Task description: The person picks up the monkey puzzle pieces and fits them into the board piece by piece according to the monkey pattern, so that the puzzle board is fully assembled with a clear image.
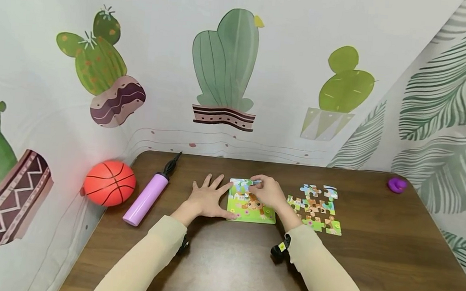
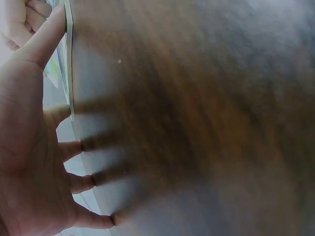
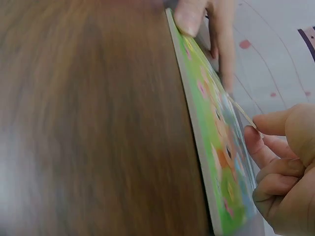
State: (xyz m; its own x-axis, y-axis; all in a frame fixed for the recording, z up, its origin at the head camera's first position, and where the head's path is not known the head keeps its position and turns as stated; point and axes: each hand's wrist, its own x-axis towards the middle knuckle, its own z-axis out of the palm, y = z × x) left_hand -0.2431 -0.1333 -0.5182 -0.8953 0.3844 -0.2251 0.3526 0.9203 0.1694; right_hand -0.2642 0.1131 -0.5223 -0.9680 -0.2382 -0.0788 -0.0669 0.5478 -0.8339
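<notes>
A square puzzle board (image 1: 252,216) with a monkey on green grass lies flat on the table. My left hand (image 1: 207,199) is spread at its left side, the thumb on the lower left corner and the other fingertips down on the table near the board. Between thumb and index finger, my right hand (image 1: 271,194) pinches a thin puzzle piece (image 3: 241,112), tilted above the board's upper part. The right wrist view shows that piece edge-on, and its picture is mostly hidden. Several loose puzzle pieces (image 1: 313,209) lie to the right of the board.
On the brown wooden table (image 1: 223,263), a purple hand pump (image 1: 146,200) with a black tip lies at the left, beside a red basketball (image 1: 110,183). A purple rubber duck (image 1: 397,185) sits at the far right corner. Behind hangs a cactus-print cloth (image 1: 283,76).
</notes>
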